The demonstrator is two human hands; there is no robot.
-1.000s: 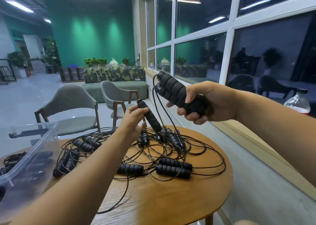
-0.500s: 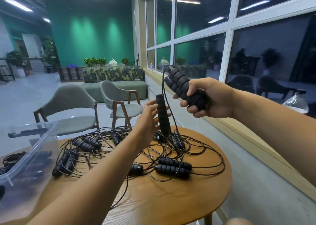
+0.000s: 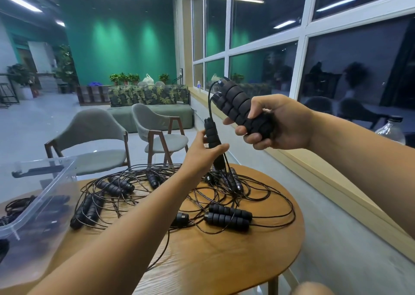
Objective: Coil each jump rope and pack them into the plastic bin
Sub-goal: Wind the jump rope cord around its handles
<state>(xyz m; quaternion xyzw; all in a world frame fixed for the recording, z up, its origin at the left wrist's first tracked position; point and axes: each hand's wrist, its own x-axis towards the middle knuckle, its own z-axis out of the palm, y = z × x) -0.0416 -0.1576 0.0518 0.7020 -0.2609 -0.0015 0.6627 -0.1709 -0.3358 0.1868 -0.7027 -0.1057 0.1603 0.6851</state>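
Observation:
My right hand (image 3: 280,124) grips two black foam jump-rope handles (image 3: 240,106) side by side, raised above the table, a thin cord arcing down from their top. My left hand (image 3: 202,153) holds a third black handle (image 3: 212,135) upright just below and left of them. A tangle of black jump ropes (image 3: 179,196) with several handles lies on the round wooden table (image 3: 224,261). The clear plastic bin (image 3: 38,196) stands at the table's left edge, with dark coiled rope inside.
Two grey chairs (image 3: 94,137) stand behind the table. A window ledge (image 3: 314,171) runs along the right, with a clear bottle (image 3: 390,131) on it. The table's front edge lies close to me.
My left hand has lifted its handle from near the pile up toward the pair in my right hand and turned it upright. My right hand has tilted its handles more upright.

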